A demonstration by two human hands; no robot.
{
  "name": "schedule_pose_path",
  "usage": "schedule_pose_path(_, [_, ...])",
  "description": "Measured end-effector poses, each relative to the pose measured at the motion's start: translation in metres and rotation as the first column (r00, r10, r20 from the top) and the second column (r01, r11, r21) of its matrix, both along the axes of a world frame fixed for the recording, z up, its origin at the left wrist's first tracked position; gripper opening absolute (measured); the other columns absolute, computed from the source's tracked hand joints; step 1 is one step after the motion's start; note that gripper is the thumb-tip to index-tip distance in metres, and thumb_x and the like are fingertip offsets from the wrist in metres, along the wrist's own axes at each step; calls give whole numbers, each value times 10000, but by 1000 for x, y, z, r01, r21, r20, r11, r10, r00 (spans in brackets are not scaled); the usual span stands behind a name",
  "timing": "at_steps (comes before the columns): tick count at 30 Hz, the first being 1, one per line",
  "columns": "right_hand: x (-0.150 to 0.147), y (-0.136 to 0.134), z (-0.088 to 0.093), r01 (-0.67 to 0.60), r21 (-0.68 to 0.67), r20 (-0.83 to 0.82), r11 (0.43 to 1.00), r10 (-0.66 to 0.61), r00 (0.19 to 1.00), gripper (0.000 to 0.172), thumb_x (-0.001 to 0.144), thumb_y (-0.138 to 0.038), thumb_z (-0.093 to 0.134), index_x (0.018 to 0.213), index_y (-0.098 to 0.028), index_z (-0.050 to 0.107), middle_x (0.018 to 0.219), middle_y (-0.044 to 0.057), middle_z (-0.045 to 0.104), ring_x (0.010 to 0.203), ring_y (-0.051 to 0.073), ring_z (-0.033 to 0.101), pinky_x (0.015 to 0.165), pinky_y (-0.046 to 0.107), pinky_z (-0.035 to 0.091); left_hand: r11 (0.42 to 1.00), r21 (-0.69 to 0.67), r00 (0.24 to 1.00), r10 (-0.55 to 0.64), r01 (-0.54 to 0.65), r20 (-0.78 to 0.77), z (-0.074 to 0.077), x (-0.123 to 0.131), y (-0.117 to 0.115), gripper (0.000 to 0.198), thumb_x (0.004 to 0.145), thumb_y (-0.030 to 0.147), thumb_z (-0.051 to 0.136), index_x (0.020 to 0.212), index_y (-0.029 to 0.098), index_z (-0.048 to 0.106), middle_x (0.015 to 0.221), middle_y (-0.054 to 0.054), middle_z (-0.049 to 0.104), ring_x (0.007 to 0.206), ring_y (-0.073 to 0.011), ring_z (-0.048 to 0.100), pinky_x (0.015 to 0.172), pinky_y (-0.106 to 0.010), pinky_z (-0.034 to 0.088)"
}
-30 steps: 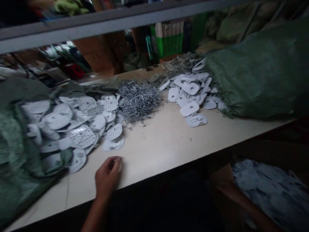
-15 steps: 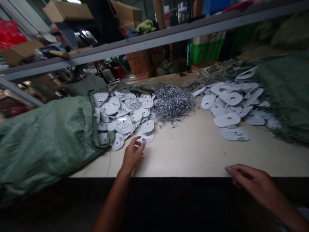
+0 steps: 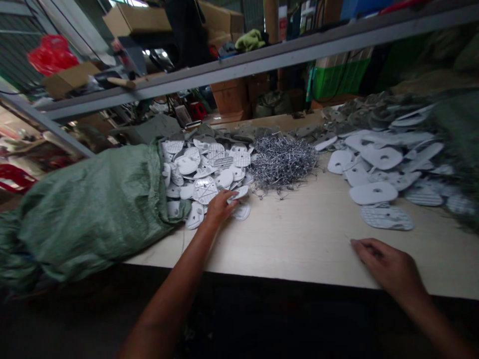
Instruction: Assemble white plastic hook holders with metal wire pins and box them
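Observation:
My left hand (image 3: pixel 220 207) reaches the near right edge of a pile of white plastic pieces (image 3: pixel 205 190). Its fingers are closed on the edge of one rounded white plastic plate (image 3: pixel 239 193), which tilts up. Just below it, another white plate (image 3: pixel 242 212) lies flat on the table. Over the table's front right part is my right hand (image 3: pixel 389 264), thumb and fingers pressed together; what they hold, if anything, is too small to make out. Nearest to it lies a ribbed white plate (image 3: pixel 387 217) at the edge of the right-hand pile.
A heap of thin metal pins or wires (image 3: pixel 282 160) sits mid-table between the piles. The left pile spills from a green woven sack (image 3: pixel 97 209); larger white pieces with holes (image 3: pixel 374 193) lie at right beside another green sack (image 3: pixel 458 124). A shelf beam (image 3: pixel 232 70) crosses above.
My left hand has moved forward onto the plate and closed on it, tilting it up. The view has swung left; my right hand stays near the table's front, its fingers more closed.

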State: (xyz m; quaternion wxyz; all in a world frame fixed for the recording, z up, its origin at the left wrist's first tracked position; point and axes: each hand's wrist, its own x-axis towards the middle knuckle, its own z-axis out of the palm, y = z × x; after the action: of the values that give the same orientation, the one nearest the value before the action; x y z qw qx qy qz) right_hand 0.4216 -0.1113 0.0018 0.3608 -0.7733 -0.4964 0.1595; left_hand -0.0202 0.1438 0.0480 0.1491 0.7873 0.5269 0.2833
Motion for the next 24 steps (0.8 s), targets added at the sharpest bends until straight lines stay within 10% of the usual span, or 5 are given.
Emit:
schedule_pose_path(5, [-4,0,4,44,-2,-18,999,-44,999,477,829,-686,649,861,-238,808,774,55,784,661,257,720,634,348,510,986,-11,962,166,-168,218,13,-29,-10,183,882,358,696,923,201,782,823,-40,702,793,-207,636,747,-293,492])
schedule_pose_path(10, [-5,1,5,61,-7,-19,998,-62,998,436,828,-667,668,853,-252,799,797,65,795,678,271,715,670,363,531,924,-188,758,380,-332,529,19,-39,-31,308,844,488,705,904,187,668,673,19,596,564,-155,573,546,-258,430])
schedule_pose_path(17, [-3,1,4,89,-45,-5,995,-89,996,460,808,-698,666,863,-263,806,831,68,805,710,303,733,666,393,533,838,-533,365,536,-120,761,1,-2,-69,394,708,445,799,881,204,539,689,57,590,446,-79,513,438,-220,449])
schedule_pose_path(24, [-5,6,8,148,-79,-40,986,-152,988,483,791,-703,693,865,-240,811,805,68,791,742,303,733,700,392,535,758,-640,220,607,126,763,-10,41,-99,402,717,375,872,959,142,653,691,34,652,431,-78,527,400,-209,461])
